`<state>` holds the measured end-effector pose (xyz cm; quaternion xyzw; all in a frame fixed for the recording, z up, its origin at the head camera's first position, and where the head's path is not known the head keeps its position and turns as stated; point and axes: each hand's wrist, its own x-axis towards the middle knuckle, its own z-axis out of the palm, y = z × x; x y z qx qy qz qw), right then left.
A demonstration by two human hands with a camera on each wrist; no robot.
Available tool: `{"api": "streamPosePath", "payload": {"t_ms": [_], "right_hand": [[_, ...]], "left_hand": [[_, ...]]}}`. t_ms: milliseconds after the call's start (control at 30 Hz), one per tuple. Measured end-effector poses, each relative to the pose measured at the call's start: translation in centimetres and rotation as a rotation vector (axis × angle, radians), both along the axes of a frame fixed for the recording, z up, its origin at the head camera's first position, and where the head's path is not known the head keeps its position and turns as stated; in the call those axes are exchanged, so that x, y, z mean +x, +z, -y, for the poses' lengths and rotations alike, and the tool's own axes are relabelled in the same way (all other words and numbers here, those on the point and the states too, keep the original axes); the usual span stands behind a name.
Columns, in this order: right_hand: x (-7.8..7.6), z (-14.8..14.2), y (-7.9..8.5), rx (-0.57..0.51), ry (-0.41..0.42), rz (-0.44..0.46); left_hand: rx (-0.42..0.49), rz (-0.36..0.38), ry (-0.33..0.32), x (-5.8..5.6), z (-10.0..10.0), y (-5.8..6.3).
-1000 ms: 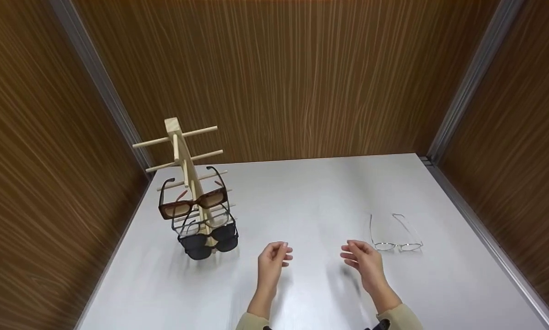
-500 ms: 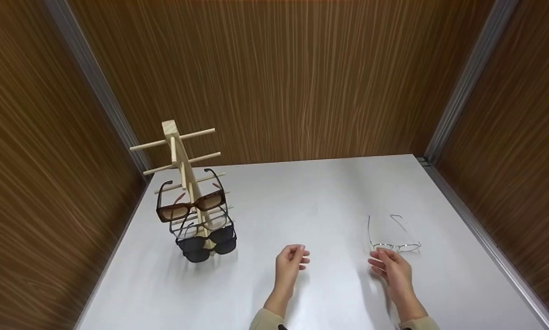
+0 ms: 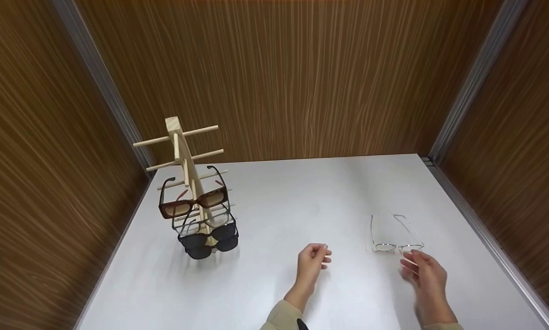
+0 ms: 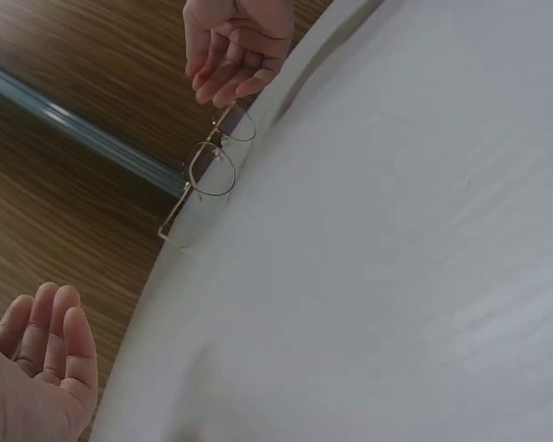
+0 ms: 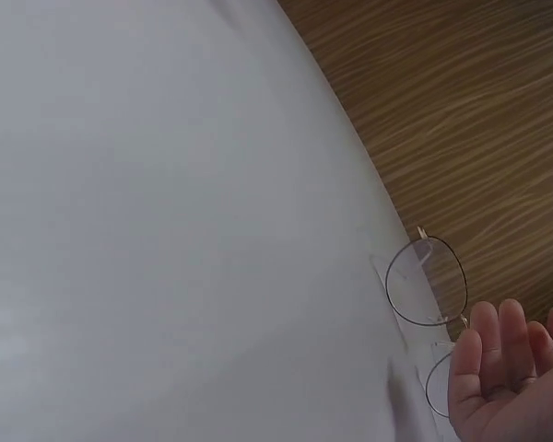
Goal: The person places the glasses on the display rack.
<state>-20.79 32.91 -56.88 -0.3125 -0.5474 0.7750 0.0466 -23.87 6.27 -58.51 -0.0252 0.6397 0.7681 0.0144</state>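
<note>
Thin wire-rimmed eyeglasses (image 3: 385, 247) lie on the white table (image 3: 302, 201) at the right, their temples unfolded and pointing away. Just in front of the right lens is my right hand (image 3: 430, 277), its fingers loosely bent with nothing gripped. In the right wrist view, that hand (image 5: 507, 378) overlaps part of the eyeglasses (image 5: 427, 281); whether it touches them I cannot tell. My left hand (image 3: 311, 263) hovers over the table left of the eyeglasses, fingers relaxed and holding nothing; the left wrist view also shows this hand (image 4: 41, 368) with a bare palm.
At the left stands a wooden eyewear rack (image 3: 189, 172) with bare upper pegs. Brown sunglasses (image 3: 176, 209), clear-lensed glasses (image 3: 217, 220) and black sunglasses (image 3: 200, 252) hang on it below. Wood-grain panels (image 3: 302, 78) enclose the table at the back and sides.
Both hands have moved to the right over the table. My right hand has gone from left of the eyeglasses to in front of their right lens. The eyeglasses and rack stay put.
</note>
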Motion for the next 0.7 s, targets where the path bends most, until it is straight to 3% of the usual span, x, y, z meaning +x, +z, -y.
{"api": "streamPosePath", "payload": {"t_ms": [267, 700], "right_hand": [[0.0, -2.0, 0.4, 0.111, -0.054, -0.052], [-0.2, -4.5, 0.5, 0.151, -0.131, -0.041]], "left_hand": [[-0.008, 0.028, -0.021, 0.0, -2.3, 0.4], [-0.014, 0.093, -0.028, -0.6, -5.9, 0.3]]}}
